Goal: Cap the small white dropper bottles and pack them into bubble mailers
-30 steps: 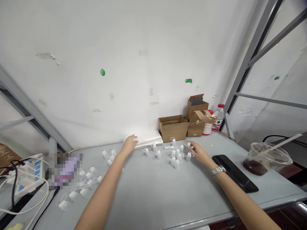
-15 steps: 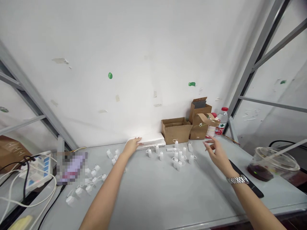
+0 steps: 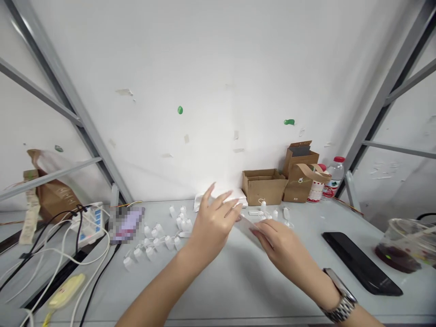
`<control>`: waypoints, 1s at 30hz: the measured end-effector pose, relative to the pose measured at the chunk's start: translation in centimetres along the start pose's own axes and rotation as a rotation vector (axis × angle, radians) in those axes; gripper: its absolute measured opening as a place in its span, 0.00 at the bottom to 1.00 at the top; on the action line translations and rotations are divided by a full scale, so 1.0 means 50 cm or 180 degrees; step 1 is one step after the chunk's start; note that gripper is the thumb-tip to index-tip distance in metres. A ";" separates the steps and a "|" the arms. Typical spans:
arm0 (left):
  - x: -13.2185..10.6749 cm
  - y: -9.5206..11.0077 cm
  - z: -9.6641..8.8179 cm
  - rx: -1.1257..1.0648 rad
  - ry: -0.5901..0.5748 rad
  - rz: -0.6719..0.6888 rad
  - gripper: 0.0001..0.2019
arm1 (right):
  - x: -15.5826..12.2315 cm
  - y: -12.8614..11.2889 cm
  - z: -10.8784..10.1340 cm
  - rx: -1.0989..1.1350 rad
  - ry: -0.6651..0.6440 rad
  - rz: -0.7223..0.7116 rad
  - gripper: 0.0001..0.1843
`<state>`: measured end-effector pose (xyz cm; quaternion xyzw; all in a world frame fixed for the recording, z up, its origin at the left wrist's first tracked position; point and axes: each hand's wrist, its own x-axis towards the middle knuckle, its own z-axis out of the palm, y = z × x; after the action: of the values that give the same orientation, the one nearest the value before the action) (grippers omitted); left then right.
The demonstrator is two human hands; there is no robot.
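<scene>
A thin pale strip [image 3: 248, 223], too glare-washed to identify, and a pixelated object [image 3: 127, 225], blurred past naming

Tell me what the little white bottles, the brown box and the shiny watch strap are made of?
The little white bottles look like smooth plastic, dull white with a soft shine, though they're small here. The brown box looks like plain cardboard, matte with folded flaps. The shiny watch strap looks like polished metal, with bright, reflective links.

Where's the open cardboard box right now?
In the head view, the open cardboard box sits at the back of the table, to the right of the white paper stack and just left of the brown paper bag.
</scene>
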<state>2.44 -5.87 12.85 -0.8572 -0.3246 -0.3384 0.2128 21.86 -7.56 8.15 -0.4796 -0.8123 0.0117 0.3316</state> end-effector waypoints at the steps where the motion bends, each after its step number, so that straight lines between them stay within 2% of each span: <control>1: -0.011 0.005 -0.003 -0.0151 0.0157 -0.0223 0.19 | -0.007 0.000 0.012 0.0390 -0.0151 0.0296 0.15; 3: -0.039 0.006 0.010 -0.0670 0.0670 -0.1154 0.29 | -0.025 0.006 0.038 0.1430 -0.0362 0.1013 0.17; 5: -0.069 0.001 0.044 -0.1757 0.0892 -0.2440 0.40 | -0.048 0.008 0.068 0.2608 -0.0585 0.1678 0.18; 6: -0.083 -0.002 0.067 -0.2540 0.0750 -0.2935 0.40 | -0.061 0.005 0.085 0.3115 -0.0740 0.1927 0.19; 7: -0.097 -0.005 0.090 -0.3445 0.0389 -0.3296 0.36 | -0.075 0.002 0.102 0.3474 -0.0902 0.2091 0.20; 9: -0.123 -0.010 0.134 -0.4988 -0.0633 -0.3840 0.28 | -0.101 -0.005 0.132 0.3685 -0.1188 0.2139 0.21; 10: -0.134 -0.013 0.153 -0.5358 -0.0924 -0.4109 0.25 | -0.111 -0.006 0.143 0.3572 -0.1240 0.2057 0.20; 12: -0.154 -0.021 0.183 -0.5727 -0.1076 -0.4211 0.21 | -0.125 0.005 0.156 0.3061 -0.1022 0.1904 0.20; 16: -0.179 -0.038 0.210 -0.5895 -0.1094 -0.4535 0.17 | -0.124 0.066 0.140 0.1614 0.0392 0.2056 0.25; 18: -0.184 -0.041 0.214 -0.5828 -0.1036 -0.4810 0.16 | -0.114 0.099 0.126 0.1059 0.0848 0.2071 0.26; 22: -0.188 -0.036 0.214 -0.5697 -0.0959 -0.5121 0.16 | -0.095 0.138 0.125 0.0475 0.0842 0.2077 0.27; 26: -0.195 -0.025 0.218 -0.5612 -0.1048 -0.5094 0.16 | -0.089 0.153 0.152 0.0240 0.0687 0.2220 0.29; 30: -0.200 -0.017 0.220 -0.5578 -0.1093 -0.5015 0.17 | -0.089 0.168 0.168 0.0247 0.0541 0.2120 0.26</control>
<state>1.09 -2.98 -1.68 -0.3093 -0.4443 -0.3633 -0.7582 25.14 -4.01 -3.60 -0.7047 -0.5796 0.1103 0.3941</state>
